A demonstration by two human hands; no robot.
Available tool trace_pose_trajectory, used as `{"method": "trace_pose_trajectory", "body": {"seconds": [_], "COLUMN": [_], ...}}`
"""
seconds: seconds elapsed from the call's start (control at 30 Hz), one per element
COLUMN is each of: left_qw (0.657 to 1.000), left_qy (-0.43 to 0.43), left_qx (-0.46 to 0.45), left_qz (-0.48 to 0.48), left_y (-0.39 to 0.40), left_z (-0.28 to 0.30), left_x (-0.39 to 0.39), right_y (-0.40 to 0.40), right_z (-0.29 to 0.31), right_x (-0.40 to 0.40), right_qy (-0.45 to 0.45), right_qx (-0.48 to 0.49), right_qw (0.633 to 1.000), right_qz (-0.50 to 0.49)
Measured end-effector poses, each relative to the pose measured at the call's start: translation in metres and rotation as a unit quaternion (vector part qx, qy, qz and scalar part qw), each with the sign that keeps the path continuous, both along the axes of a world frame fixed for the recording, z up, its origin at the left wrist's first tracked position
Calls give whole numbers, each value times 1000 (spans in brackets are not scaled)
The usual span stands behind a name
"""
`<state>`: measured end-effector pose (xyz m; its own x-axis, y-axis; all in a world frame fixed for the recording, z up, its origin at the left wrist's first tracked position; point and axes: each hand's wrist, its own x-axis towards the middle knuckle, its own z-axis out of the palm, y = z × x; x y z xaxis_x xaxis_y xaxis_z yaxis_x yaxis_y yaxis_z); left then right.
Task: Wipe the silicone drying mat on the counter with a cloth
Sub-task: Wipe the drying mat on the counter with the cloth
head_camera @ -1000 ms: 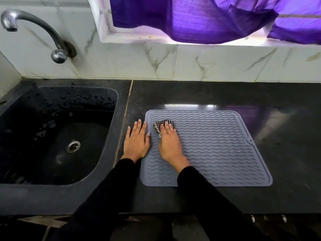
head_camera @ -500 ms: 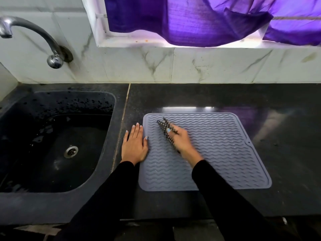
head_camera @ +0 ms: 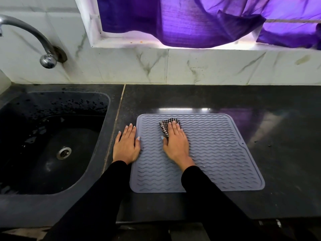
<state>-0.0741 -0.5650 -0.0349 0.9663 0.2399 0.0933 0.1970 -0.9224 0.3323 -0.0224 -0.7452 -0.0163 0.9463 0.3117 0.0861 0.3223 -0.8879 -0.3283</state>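
Observation:
A grey silicone drying mat (head_camera: 217,150) with wavy ridges lies flat on the black counter (head_camera: 278,119). A small black-and-white checked cloth (head_camera: 165,125) sits on the mat's far left part, mostly under my right hand (head_camera: 176,142), which presses it flat with straight fingers. My left hand (head_camera: 126,145) lies flat on the counter at the mat's left edge, its thumb touching the mat.
A black sink (head_camera: 52,141) with a metal drain lies to the left, wet with droplets. A chrome tap (head_camera: 34,42) juts from the marbled wall tiles. A purple curtain (head_camera: 191,20) hangs in the window above. The counter's front edge is near my sleeves.
My right hand has turned from an angled stroke to point straight ahead, pressing the cloth a little farther right on the mat. My left hand has stayed in place.

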Motion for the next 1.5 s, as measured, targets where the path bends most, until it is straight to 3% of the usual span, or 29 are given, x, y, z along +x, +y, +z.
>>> {"method": "trace_pose_trajectory", "body": {"seconds": [0.17, 0.27, 0.33, 0.43, 0.47, 0.5, 0.53, 0.6, 0.63, 0.73, 0.77, 0.83, 0.97, 1.1, 1.17, 1.2, 1.3, 1.33, 1.37, 1.43, 1.5], "left_qw": [1000, 1000, 1000, 1000, 1000, 1000, 1000, 1000, 1000, 1000, 1000, 1000, 1000, 1000, 1000, 1000, 1000, 1000, 1000, 1000, 1000], "left_qy": [8, 10, 5, -1, -2, -1, 1, -1, -3, -4, -4, -8, -21, -21, -20, -20, -23, -23, -22, -21, -21], "left_qx": [16, 18, 17, 10, 8, 9, 9, 9, 8, 10, 12, 16, 15, 22, 19, 16, 11, 10, 10, 7, 5], "left_qz": [1, 0, 0, 2, 3, 4, 5, 8, 10, 8, 7, 5, 6, 7, 6, 6, 7, 9, 10, 11, 9], "left_y": [1, 1, 1, 1, 1, 1, 1, 0, 0, 0, 0, 1, 2, 2, 2, 2, 1, 1, 1, 1, 0], "left_z": [-2, -2, -2, -1, -1, -1, -1, 0, 0, -1, -1, -2, -5, -5, -4, -4, -4, -4, -4, -3, -2], "left_x": [1, 1, 0, 0, 0, 0, 0, 0, 0, 1, 2, 3, 4, 2, 1, 1, 2, 2, 2, 1, 1], "right_y": [-11, -15, -20, -38, -44, -50, -54, -59, -58, -46, -44, -44, -46, -59, -65, -69, -83, -89, -94, -98, -95], "right_z": [8, 12, 17, 35, 37, 40, 43, 46, 46, 25, 14, -3, -6, -4, 2, 6, 26, 29, 34, 43, 40], "right_x": [7, 13, 23, 39, 43, 45, 46, 40, 35, 24, 23, 24, 28, 37, 45, 50, 63, 66, 65, 61, 57], "right_qy": [27, 111, 184, 305, 304, 275, 226, 119, 82, 36, 10, -21, -41, 40, 93, 129, 224, 208, 177, 78, 37], "right_qx": [49, 206, 381, 603, 639, 643, 607, 441, 352, 101, 33, -12, 34, 139, 321, 422, 660, 664, 634, 472, 328], "right_qw": [998, 971, 901, 713, 675, 676, 723, 861, 911, 991, 998, 999, 998, 988, 938, 890, 679, 668, 699, 838, 924], "right_qz": [8, -50, -95, -185, -212, -231, -240, -226, -201, -85, -55, -45, -44, -55, -93, -115, -232, -263, -280, -263, -194]}}
